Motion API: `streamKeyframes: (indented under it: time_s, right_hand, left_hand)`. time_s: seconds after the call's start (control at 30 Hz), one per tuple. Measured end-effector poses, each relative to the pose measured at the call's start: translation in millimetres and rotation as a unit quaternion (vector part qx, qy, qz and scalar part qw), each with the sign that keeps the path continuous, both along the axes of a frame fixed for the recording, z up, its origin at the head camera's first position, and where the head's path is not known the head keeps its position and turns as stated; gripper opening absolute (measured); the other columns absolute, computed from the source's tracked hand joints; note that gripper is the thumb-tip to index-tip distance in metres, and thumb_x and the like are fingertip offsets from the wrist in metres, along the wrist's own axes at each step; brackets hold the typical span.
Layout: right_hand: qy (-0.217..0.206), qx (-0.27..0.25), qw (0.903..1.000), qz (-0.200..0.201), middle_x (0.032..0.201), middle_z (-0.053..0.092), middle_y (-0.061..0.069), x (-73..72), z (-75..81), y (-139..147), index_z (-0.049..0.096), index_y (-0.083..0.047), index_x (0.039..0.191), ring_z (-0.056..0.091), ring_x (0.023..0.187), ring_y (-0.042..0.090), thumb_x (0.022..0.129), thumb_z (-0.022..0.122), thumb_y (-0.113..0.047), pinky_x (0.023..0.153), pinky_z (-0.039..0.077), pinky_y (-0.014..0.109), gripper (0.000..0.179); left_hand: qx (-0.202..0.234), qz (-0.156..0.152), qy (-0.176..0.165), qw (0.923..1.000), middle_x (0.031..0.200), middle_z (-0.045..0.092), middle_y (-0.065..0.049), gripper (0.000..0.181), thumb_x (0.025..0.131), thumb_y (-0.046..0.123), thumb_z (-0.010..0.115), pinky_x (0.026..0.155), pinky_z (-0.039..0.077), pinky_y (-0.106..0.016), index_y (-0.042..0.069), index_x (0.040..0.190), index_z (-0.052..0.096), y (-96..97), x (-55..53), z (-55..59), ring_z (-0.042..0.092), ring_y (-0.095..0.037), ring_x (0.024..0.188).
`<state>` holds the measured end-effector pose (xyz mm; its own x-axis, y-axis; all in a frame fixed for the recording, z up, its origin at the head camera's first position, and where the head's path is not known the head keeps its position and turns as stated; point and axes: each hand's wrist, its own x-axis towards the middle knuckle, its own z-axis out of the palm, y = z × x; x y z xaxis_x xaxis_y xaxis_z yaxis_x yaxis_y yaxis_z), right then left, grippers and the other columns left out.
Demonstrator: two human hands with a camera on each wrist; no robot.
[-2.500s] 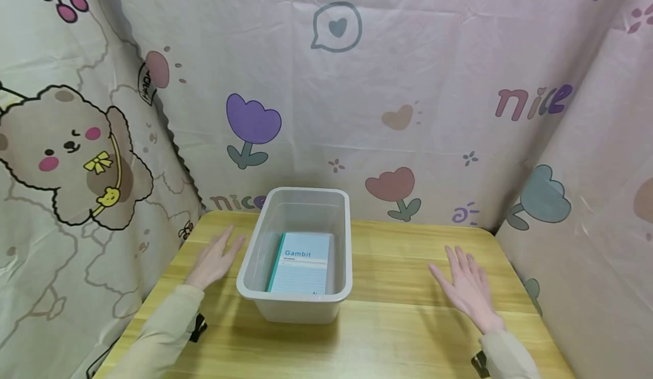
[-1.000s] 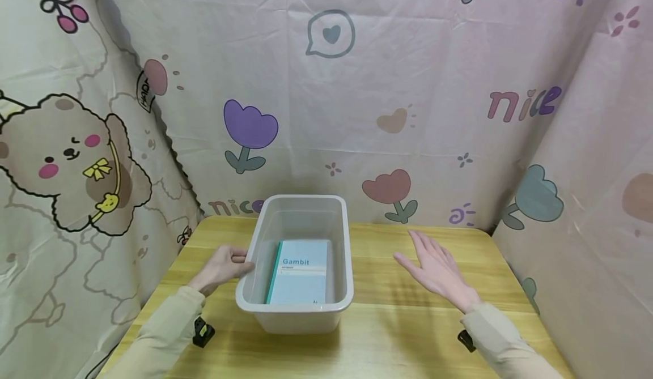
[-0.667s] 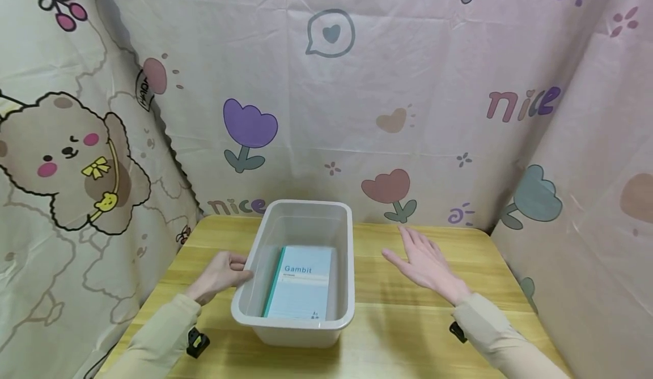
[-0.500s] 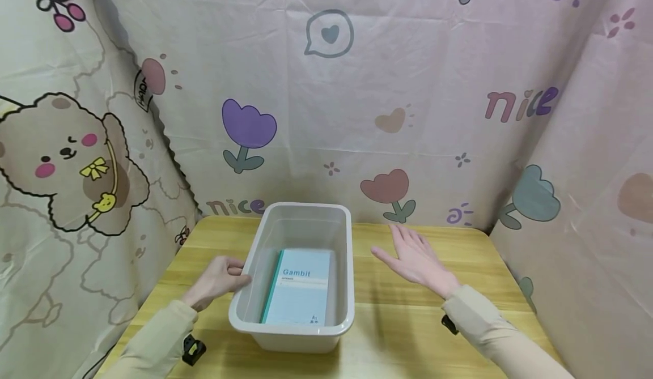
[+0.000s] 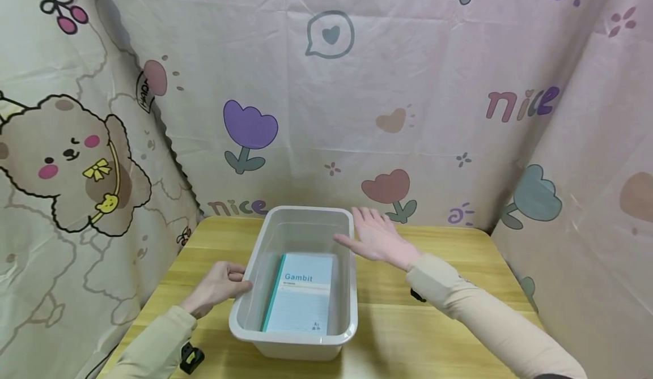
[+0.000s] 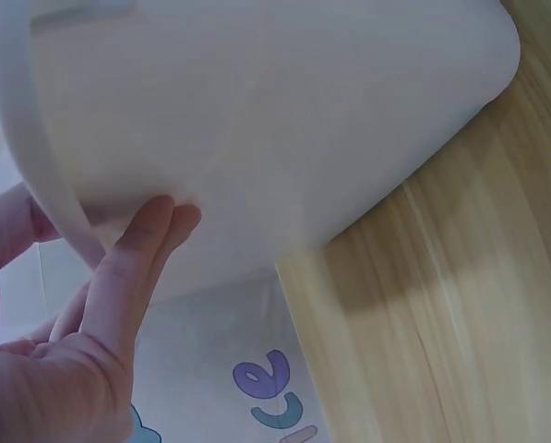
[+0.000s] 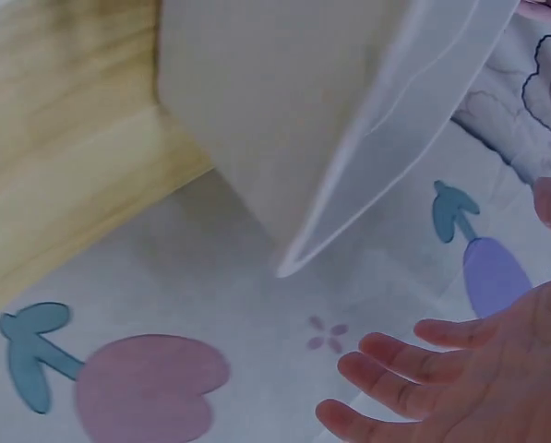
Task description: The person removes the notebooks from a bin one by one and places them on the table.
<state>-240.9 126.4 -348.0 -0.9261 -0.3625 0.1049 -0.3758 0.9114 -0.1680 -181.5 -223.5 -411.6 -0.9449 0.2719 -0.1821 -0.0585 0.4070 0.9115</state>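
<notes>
A pale grey plastic bin [image 5: 298, 352] stands on the wooden table. Inside it lies a light blue notebook [image 5: 303, 305] with a green spine and "Gambit" on its cover. My left hand [image 5: 216, 288] pinches the bin's left rim, thumb over the edge and fingers along the outer wall, as the left wrist view also shows at the bin's side [image 6: 284, 120]. With fingers spread and straight, my right hand [image 5: 380, 240] hovers at the bin's far right rim. In the right wrist view that hand [image 7: 478, 369] holds nothing and is apart from the bin's wall [image 7: 257, 101].
The wooden table [image 5: 433, 333] extends to both sides of the bin. A patterned curtain [image 5: 306, 113] hangs right behind its far edge, and further curtains [image 5: 66, 158] close in the left and right sides.
The left hand has gone from beside the bin to its rim, and the bin has come a little nearer. My right hand has swept left from the table's right side to the bin.
</notes>
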Motion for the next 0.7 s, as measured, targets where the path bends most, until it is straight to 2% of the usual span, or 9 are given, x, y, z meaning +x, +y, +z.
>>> streamKeyframes:
  time_s: [0.13,0.27,0.43,0.7]
  right_hand:
    - [-0.003,0.015,0.9999,0.008,0.143,0.055,0.018,-7.8,7.2,-21.8,0.042,-0.003,0.148,0.051,0.132,0.036,0.093,0.047,-0.071,0.108,0.044,0.056,0.087]
    - [-0.018,0.018,0.9996,0.014,0.143,0.055,0.018,-17.1,8.1,-42.2,0.045,-0.004,0.145,0.05,0.134,0.036,0.093,0.048,-0.07,0.109,0.044,0.056,0.084]
    - [-0.032,0.013,0.9994,0.009,0.135,0.059,0.018,-28.9,3.4,-62.3,0.052,-0.004,0.135,0.054,0.127,0.036,0.092,0.05,-0.069,0.104,0.047,0.054,0.078]
    - [-0.063,0.009,0.998,0.0,0.135,0.059,0.019,-45.8,-13.9,-95.6,0.051,-0.004,0.137,0.055,0.126,0.035,0.092,0.049,-0.069,0.103,0.051,0.052,0.079]
  left_hand:
    - [0.005,-0.005,0.002,1.0,0.115,0.067,-0.038,0.047,0.089,-0.001,0.062,0.083,0.065,-0.043,-0.026,0.127,0.048,-0.1,0.6,-1.2,0.073,-0.042,0.1]
    - [0.002,-0.007,0.006,1.0,0.115,0.067,-0.038,0.048,0.09,-0.002,0.061,0.083,0.065,-0.044,-0.027,0.128,0.047,-0.2,-0.1,-1.8,0.073,-0.043,0.1]
    - [0.004,-0.002,0.004,1.0,0.115,0.067,-0.038,0.048,0.09,-0.002,0.061,0.083,0.065,-0.044,-0.027,0.128,0.046,1.5,-0.2,-2.7,0.072,-0.043,0.101]
    - [-0.001,0.005,0.003,1.0,0.115,0.066,-0.039,0.048,0.09,-0.002,0.061,0.084,0.065,-0.044,-0.027,0.128,0.047,2.1,0.6,-1.6,0.072,-0.043,0.101]
